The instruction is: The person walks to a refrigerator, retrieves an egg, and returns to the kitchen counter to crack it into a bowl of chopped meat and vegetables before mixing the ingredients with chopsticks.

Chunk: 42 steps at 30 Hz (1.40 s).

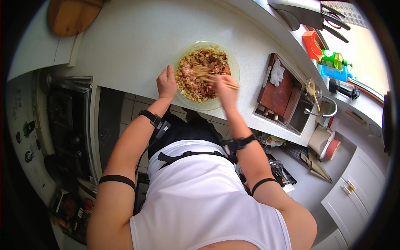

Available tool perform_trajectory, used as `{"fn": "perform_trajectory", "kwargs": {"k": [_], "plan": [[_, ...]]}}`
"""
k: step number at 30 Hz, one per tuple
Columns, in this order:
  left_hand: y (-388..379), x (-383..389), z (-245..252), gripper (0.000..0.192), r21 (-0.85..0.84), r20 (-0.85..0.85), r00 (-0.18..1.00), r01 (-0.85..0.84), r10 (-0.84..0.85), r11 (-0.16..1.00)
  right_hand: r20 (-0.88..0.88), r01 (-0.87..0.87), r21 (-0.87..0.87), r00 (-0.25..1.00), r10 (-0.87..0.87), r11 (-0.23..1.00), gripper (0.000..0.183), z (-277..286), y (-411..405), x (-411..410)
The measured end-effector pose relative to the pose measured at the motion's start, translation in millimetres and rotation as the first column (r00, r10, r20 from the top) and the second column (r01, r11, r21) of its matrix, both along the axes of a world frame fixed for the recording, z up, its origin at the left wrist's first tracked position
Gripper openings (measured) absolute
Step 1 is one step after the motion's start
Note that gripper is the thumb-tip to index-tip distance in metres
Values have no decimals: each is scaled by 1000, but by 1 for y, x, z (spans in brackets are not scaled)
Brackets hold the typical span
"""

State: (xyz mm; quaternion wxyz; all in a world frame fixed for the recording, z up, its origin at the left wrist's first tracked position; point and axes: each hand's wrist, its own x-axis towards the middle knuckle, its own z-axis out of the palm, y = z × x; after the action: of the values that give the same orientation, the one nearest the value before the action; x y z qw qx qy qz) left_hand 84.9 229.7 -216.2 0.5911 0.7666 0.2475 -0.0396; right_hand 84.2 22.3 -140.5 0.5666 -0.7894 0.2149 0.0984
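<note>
A pale translucent mixing bowl [233, 59] stands on the white counter in front of me. Inside it lies a mixture of raw minced meat and chopped scallion [200, 92]. My left hand [166, 83] holds the bowl's left side, thumb up along the rim; its other fingers are partly hidden. Over the right part of the bowl, my right hand [227, 90] grips wooden chopsticks [201, 72]. Their front ends are blurred by motion and reach into the meat mixture.
A sink [295, 122] lies to the right, with a reddish-brown cutting board [273, 93] and a white cloth [277, 73] over it. Beyond are a curved faucet [326, 115], soap bottle [336, 60] and knife block [301, 12]. A round wooden board [73, 17] is upper left.
</note>
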Motion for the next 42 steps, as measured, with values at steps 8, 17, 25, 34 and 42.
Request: {"fn": "perform_trajectory", "kwargs": {"k": [8, 17, 25, 34, 42], "plan": [[4, 0, 5, 54, 9, 42, 999, 25, -26, 1000, 45, -309, -106, 948, 315, 945, 15, 57, -27, 83], [0, -3, 0, 53, 15, 89, 996, -31, 29, 999, 214, 55, -91, 976, -34, 994, 15, 8, -31, 16], [4, 0, 2, 54, 12, 43, 999, 23, -23, 1000, 170, -304, -102, 933, 317, 947, 13, 30, -7, 59], [1, 3, 2, 54, -1, 33, 999, 8, -8, 1000, 162, -214, -30, 963, 216, 976, 11, 11, 3, 18], [3, -3, 6, 56, 42, 16, 1000, 4, -5, 999, 162, -248, 51, 958, 237, 967, 14, 30, -28, 99]]}}
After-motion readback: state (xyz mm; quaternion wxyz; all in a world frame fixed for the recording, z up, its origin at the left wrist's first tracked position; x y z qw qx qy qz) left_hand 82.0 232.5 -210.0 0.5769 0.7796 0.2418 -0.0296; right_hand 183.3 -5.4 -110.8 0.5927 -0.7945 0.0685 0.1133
